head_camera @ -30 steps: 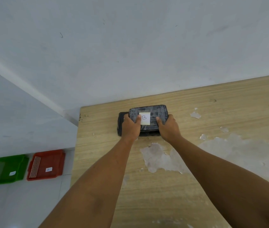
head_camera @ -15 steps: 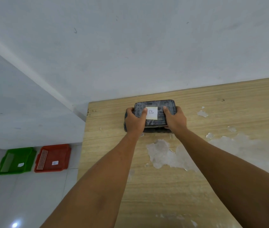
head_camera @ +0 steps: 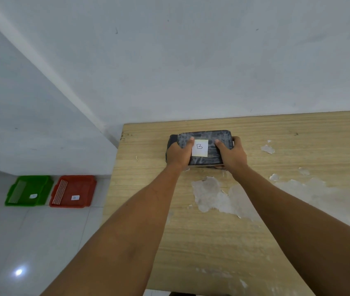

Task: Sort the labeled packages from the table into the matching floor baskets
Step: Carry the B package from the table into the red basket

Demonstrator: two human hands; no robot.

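Observation:
A dark grey wrapped package [head_camera: 206,136] with a white label marked "B" lies at the far left of the wooden table [head_camera: 212,231]. My left hand [head_camera: 178,153] grips its left end and my right hand [head_camera: 233,153] grips its right end, thumbs on top beside the label. It rests on a second dark package [head_camera: 171,142], of which only the left edge shows. On the floor to the left stand a green basket [head_camera: 28,190] and a red basket [head_camera: 73,191], each with a small white label inside.
A white wall runs behind the table. The tabletop has patches of peeled veneer in the middle and right. The grey tiled floor lies between the table's left edge and the baskets.
The view has shifted a little, so the package and hands appear further right. Both hands keep the same hold on the "B" package.

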